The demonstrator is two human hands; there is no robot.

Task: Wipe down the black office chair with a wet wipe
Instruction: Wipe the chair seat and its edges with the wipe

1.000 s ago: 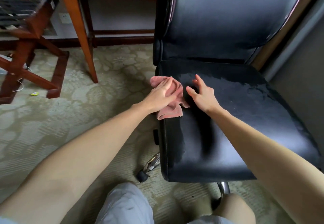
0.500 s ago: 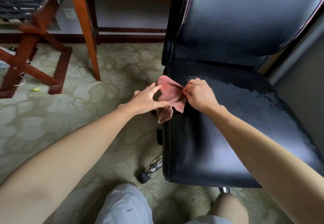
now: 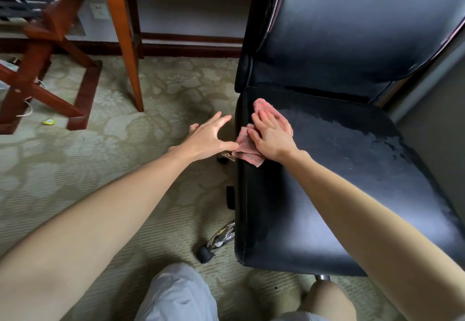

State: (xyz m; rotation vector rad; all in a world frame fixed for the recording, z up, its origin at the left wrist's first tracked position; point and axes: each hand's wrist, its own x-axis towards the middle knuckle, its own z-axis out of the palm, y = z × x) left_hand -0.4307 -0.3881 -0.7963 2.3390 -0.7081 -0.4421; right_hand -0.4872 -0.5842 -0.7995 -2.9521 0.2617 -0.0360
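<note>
Left hand opened — right hand half-covers wipe.

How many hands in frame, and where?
2: left hand spread open over the carpet beside the seat; right hand pressing flat on the pink cloth on the seat.

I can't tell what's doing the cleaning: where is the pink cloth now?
Head view: the pink cloth lies on the left edge of the black chair seat, pressed under the right hand, with the left hand just beside it.
</note>
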